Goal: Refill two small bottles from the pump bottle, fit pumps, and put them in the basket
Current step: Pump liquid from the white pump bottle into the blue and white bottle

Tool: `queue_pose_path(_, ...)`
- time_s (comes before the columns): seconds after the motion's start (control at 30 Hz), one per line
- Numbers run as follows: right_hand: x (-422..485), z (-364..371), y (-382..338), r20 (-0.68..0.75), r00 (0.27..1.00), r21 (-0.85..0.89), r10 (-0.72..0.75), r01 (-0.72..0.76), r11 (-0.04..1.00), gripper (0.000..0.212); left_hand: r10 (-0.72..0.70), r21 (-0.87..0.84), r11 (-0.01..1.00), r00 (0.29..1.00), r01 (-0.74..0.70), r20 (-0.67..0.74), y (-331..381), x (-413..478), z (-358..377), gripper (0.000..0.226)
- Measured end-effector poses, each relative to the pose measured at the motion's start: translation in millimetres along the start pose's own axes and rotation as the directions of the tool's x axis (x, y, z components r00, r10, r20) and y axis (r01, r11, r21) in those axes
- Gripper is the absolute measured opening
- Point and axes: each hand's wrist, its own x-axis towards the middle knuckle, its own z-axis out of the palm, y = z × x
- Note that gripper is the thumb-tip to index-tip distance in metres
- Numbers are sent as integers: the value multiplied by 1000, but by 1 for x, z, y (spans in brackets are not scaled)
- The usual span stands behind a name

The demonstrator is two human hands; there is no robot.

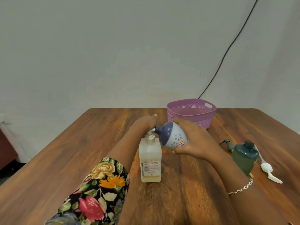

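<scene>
The square clear pump bottle point(150, 161) stands mid-table with a little yellowish liquid at its bottom. My left hand point(144, 122) rests on its white pump head. My right hand point(193, 140) grips a small white bottle with a purple top point(172, 135), tilted so that its open neck meets the pump's spout. A second small bottle, green point(244, 157), stands at the right, its neck open. Beside it lie a dark green pump point(228, 143) and a white pump point(266, 168). The purple basket point(191, 111) sits at the back of the table.
The wooden table point(81, 151) ends against a plain wall. A black cable point(227, 51) runs down the wall behind the basket. A dark red piece of furniture point(6, 146) stands off the table's left side.
</scene>
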Motion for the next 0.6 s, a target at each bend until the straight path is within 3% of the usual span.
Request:
queue_pose_path(0.2, 3, -2, -1, -36, 999, 40, -33, 34, 999, 83, -49, -9, 999, 992, 51, 117, 7, -18, -18, 73)
queue_pose_path(0.37, 3, -2, -2, -31, 999, 13, -34, 34, 999, 86, -88, -6, 996, 990, 89, 106, 6, -19, -13, 67)
queue_pose_path(0.47, 2, 0, 0, -21, 1000, -10, -23, 23, 1000, 87, -42, -5, 999, 999, 42, 22, -1, -3, -3, 55)
queue_pose_path(0.6, 1, 4, 0, -9, 1000, -41, -24, 24, 999, 84, 46, 155, 988, 979, -15, -199, -10, 10, -1, 63)
